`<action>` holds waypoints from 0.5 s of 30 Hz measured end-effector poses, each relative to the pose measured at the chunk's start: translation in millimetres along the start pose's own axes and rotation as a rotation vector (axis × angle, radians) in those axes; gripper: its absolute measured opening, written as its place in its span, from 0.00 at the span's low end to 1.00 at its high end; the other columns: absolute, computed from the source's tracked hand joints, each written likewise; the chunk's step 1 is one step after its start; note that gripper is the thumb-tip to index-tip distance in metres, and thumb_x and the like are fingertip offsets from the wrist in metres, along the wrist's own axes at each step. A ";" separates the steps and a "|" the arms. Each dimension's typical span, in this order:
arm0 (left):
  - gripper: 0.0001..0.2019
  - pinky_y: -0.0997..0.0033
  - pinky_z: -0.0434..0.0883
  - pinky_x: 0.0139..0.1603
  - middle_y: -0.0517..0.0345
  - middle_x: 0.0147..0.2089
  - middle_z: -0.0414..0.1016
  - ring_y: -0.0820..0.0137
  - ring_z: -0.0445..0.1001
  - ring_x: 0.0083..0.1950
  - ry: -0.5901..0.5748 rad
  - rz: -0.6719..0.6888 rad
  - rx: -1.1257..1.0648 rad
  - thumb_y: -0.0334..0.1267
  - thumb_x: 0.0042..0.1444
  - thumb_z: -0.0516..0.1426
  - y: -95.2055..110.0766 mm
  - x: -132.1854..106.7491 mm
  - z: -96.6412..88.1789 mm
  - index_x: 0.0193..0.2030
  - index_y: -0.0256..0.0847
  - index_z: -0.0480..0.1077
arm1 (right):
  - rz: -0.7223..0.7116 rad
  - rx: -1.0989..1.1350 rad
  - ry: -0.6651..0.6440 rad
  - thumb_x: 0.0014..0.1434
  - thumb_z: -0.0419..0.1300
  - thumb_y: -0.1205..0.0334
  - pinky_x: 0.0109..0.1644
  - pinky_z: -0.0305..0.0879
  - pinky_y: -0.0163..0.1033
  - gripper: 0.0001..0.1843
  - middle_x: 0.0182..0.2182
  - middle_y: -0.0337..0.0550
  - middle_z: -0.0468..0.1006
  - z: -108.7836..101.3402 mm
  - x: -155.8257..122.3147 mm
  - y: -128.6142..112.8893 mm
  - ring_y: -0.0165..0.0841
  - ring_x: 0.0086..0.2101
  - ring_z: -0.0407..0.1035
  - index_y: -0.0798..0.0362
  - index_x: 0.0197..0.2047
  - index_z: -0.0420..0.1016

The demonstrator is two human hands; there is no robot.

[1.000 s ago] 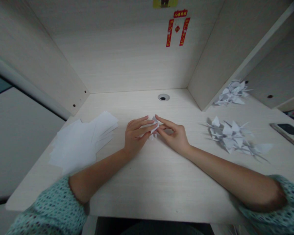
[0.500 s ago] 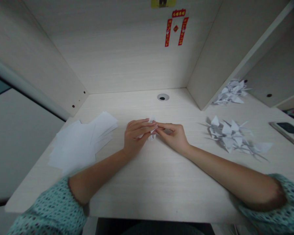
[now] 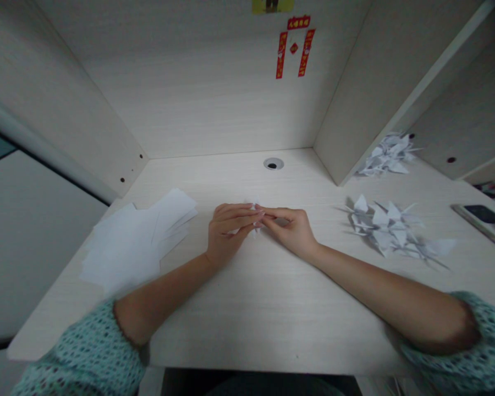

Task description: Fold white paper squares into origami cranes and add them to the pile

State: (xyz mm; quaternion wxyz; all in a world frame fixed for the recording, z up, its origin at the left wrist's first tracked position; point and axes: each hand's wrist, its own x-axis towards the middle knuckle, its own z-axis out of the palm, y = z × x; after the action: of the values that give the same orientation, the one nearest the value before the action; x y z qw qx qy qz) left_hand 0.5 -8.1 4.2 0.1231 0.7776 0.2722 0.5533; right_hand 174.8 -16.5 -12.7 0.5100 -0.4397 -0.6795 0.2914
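Observation:
Over the middle of the desk, my left hand [image 3: 231,228] and my right hand [image 3: 291,224] meet at the fingertips around a small folded piece of white paper [image 3: 254,233]. Most of the paper is hidden behind my fingers; only bits of it show above and below them. My left fingers lie together across it, and my right thumb and forefinger pinch it from the right. To the left lies a spread stack of white paper sheets [image 3: 127,242]. A pile of folded white paper cranes [image 3: 385,223] rests to the right.
Another pile of paper cranes [image 3: 390,154] sits farther back, beside the upright divider [image 3: 363,93]. A phone [image 3: 484,220] lies at the right. A round cable hole [image 3: 273,163] is set in the desk [image 3: 247,319] near the back panel, which bears red paper stickers [image 3: 281,55].
My left fingers have closed down over the paper, so less of it shows between my hands. The whole view has shifted very slightly.

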 end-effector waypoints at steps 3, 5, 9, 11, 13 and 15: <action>0.13 0.62 0.70 0.49 0.59 0.39 0.81 0.67 0.77 0.46 0.004 -0.012 -0.040 0.31 0.49 0.64 -0.3 -0.3 0.8 0.41 0.51 0.77 | 0.000 -0.007 -0.006 0.55 0.62 0.61 0.44 0.73 0.39 0.13 0.40 0.41 0.82 -0.1 0.2 -0.1 0.36 0.39 0.78 0.48 0.44 0.80; 0.14 0.62 0.70 0.49 0.59 0.40 0.81 0.68 0.77 0.46 0.004 -0.012 -0.068 0.30 0.49 0.64 -0.7 -0.5 1.3 0.41 0.51 0.77 | 0.001 -0.014 -0.014 0.56 0.62 0.60 0.44 0.73 0.39 0.13 0.40 0.41 0.82 -0.2 0.2 -0.3 0.36 0.39 0.78 0.48 0.45 0.80; 0.15 0.64 0.71 0.48 0.59 0.40 0.81 0.69 0.77 0.44 0.008 0.002 -0.090 0.29 0.48 0.65 -1.1 -0.7 1.7 0.41 0.51 0.77 | 0.008 -0.011 -0.023 0.56 0.62 0.59 0.46 0.73 0.40 0.13 0.41 0.42 0.82 -0.4 0.1 -0.4 0.37 0.40 0.78 0.47 0.45 0.79; 0.14 0.64 0.72 0.47 0.59 0.39 0.81 0.69 0.77 0.44 0.011 -0.002 -0.083 0.29 0.48 0.65 -0.8 -0.6 1.8 0.41 0.51 0.78 | 0.014 -0.008 -0.027 0.56 0.62 0.59 0.46 0.74 0.41 0.13 0.41 0.42 0.82 -0.7 0.0 -0.6 0.38 0.40 0.78 0.47 0.45 0.79; 0.13 0.64 0.72 0.46 0.59 0.39 0.81 0.70 0.77 0.43 0.015 -0.015 -0.075 0.30 0.48 0.65 0.0 -0.4 1.8 0.39 0.51 0.78 | 0.025 0.002 -0.032 0.56 0.62 0.59 0.47 0.74 0.42 0.13 0.41 0.42 0.82 -1.1 0.0 -1.1 0.38 0.40 0.78 0.46 0.45 0.80; 0.10 0.64 0.72 0.46 0.59 0.38 0.81 0.70 0.78 0.42 0.014 -0.033 -0.069 0.32 0.49 0.64 0.9 0.0 1.8 0.38 0.51 0.78 | 0.045 0.026 -0.033 0.55 0.62 0.59 0.47 0.74 0.43 0.13 0.41 0.42 0.82 -1.0 0.4 -1.8 0.39 0.41 0.77 0.47 0.45 0.80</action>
State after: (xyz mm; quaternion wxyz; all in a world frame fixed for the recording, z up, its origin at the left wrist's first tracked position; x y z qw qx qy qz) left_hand 2.5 -8.6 3.9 0.1568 0.7645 0.2666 0.5656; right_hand 175.2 -17.0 -10.7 0.4976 -0.4432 -0.6739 0.3190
